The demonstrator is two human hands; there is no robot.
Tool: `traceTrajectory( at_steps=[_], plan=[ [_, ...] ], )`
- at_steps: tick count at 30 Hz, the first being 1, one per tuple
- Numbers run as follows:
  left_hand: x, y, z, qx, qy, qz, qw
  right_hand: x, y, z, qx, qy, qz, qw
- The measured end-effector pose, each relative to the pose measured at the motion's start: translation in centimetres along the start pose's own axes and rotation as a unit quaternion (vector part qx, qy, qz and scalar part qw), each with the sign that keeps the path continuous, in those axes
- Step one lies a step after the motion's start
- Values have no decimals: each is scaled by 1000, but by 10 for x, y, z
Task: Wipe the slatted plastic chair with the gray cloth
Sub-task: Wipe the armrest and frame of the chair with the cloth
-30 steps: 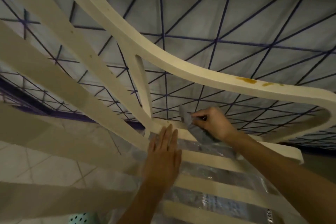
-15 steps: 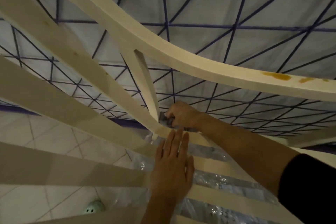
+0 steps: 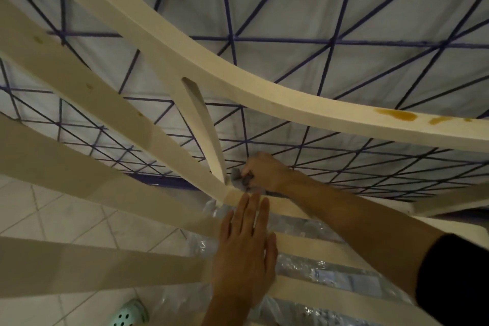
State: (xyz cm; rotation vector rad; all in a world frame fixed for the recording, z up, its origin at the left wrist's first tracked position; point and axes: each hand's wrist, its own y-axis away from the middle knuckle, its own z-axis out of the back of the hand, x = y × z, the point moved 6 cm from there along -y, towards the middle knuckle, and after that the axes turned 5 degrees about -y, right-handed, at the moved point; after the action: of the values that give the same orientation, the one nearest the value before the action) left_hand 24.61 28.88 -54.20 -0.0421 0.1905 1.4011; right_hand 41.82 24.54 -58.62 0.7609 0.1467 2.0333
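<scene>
The cream slatted plastic chair (image 3: 164, 61) fills the view and serves as the landmark. The right hand (image 3: 264, 171) is at the junction where the chair's curved armrest support meets the seat slats, fingers curled tight around the bunched gray cloth (image 3: 242, 181), which touches that junction. The left hand (image 3: 244, 254) lies flat on the seat slats just below the junction, fingers extended and close together, holding nothing. A mint perforated clog (image 3: 129, 313) sits on the tiled floor beneath the chair.
</scene>
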Motion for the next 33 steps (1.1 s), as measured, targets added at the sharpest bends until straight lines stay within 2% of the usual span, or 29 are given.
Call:
traceTrajectory(
  at_steps=[4,7,8,10,12,14,15,17,18,21,25,26,33],
  plan=[
    [0,-2,0,1,-3,-3,1000,13,-12,-7,-30,-49,-33,998],
    [1,-1,-1,2,3,-5,1000,3,-6,-11,-23,8,6,1000],
    [2,-1,-1,2,4,-7,1000,-4,2,-6,-45,-5,13,999],
    [1,-1,-1,1,6,-10,1000,-27,12,-4,-72,-172,-36,982],
    [1,-1,-1,-1,8,-8,1000,-43,24,-3,-45,-219,-28,974],
    [1,-1,0,-1,9,-9,1000,-62,31,-9,-57,-296,-49,952],
    [1,-1,0,-2,10,-10,1000,-66,36,-10,-56,-294,-55,953],
    [0,-1,0,-1,12,-13,1000,-67,48,-11,-27,-212,-42,976],
    [1,-1,0,-1,12,-13,1000,-74,50,-12,-18,-205,-66,976],
    [2,-1,-1,0,8,-11,1000,-91,67,-1,-52,-230,-104,966],
    [2,0,-1,1,10,-8,1000,-107,96,10,0,-279,-146,949],
    [3,0,-1,1,10,-8,1000,-114,100,12,2,-245,-136,960],
    [1,0,0,-7,15,-10,1000,-146,135,19,-1,-225,-183,957]
  ],
)
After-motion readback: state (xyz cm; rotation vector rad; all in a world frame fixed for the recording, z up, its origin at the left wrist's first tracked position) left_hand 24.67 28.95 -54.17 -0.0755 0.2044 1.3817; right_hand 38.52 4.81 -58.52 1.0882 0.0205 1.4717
